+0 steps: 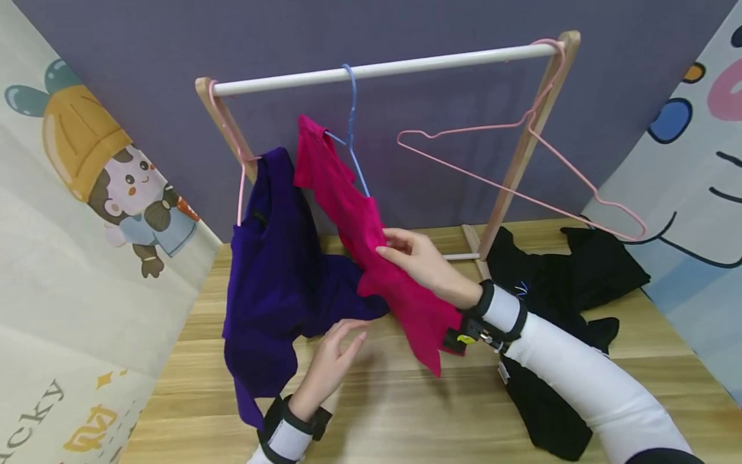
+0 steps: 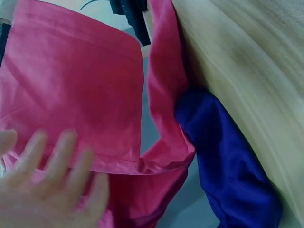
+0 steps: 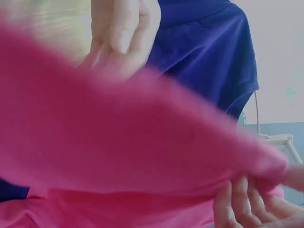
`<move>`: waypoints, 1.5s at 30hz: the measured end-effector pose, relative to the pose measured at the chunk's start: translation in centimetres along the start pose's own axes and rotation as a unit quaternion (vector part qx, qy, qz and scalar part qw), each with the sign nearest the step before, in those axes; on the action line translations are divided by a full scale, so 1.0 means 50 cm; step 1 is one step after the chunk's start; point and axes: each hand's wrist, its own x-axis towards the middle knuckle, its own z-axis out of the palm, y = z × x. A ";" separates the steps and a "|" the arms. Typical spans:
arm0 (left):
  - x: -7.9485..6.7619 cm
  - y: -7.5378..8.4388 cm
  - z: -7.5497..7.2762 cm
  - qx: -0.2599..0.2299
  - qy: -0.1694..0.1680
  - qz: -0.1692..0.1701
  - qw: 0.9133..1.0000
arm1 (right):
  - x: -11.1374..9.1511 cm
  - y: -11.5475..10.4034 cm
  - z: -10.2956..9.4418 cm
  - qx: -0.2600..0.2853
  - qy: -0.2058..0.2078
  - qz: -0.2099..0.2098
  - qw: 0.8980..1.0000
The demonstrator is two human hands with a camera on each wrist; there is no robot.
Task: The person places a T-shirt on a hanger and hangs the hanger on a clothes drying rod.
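Note:
A bright pink shirt hangs on a blue hanger near the middle of the white rail. My right hand pinches its near side edge between thumb and fingers; in the right wrist view the curled fingers meet the blurred pink cloth. Lower down, my left hand is held with loose, apart fingers between the pink shirt and a dark purple garment. The left wrist view shows the left hand blurred before the pink cloth. That purple garment hangs from a pink hanger at the rail's left end.
The rack's white rail joins two wooden posts. A bare pink hanger hangs at its right end. Black clothing lies on the wood-grain surface at right. Printed cloths flank both sides.

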 end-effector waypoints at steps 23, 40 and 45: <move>-0.037 0.109 0.016 -0.088 -0.117 0.102 0.984 | -0.030 -0.018 0.042 -0.004 -0.130 -0.088 0.988; -0.040 0.128 0.049 -0.102 0.037 -0.029 0.994 | -0.032 -0.046 0.092 0.031 -0.309 -0.123 0.943; -0.037 0.131 0.043 -0.120 0.081 -0.110 0.983 | -0.049 -0.031 0.081 -0.006 -0.310 -0.132 0.942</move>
